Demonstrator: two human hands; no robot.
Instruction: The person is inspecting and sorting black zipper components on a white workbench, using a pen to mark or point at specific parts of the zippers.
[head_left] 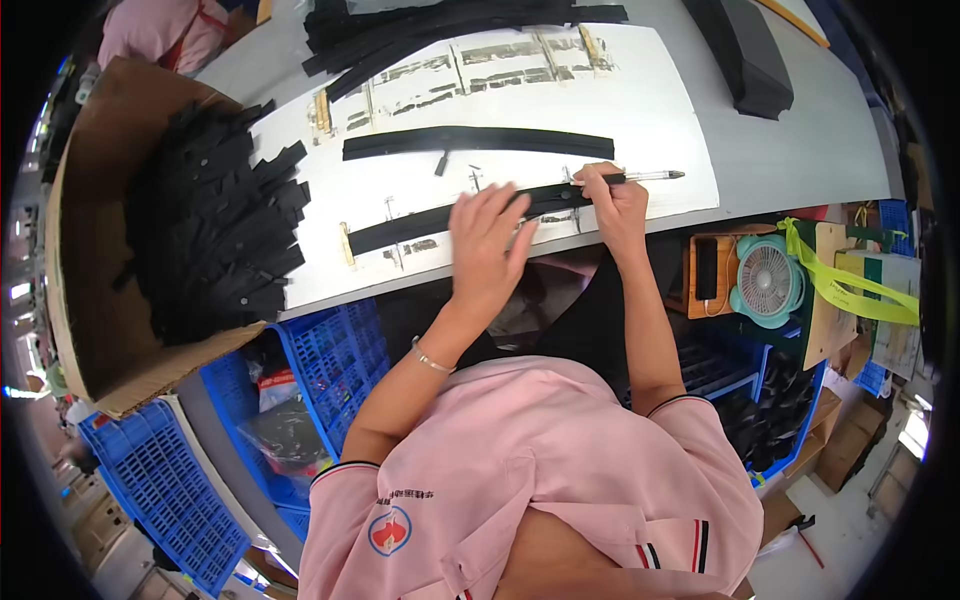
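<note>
A long black fabric strip lies along the near side of a white board. Over its middle hovers or rests my left hand, slightly blurred, fingers stretched out and apart; I cannot tell whether it touches. My right hand grips a pen with a black grip and clear barrel, its fingertips at the strip's right end. Beyond, a second black strip lies roughly parallel, a short dark tab beside its near edge. Tape pieces and pen lines mark the board.
At the left, a cardboard box holds a heap of black strips. More strips are piled at the back. A long black object lies at the far right. Below the table are blue crates and a small fan.
</note>
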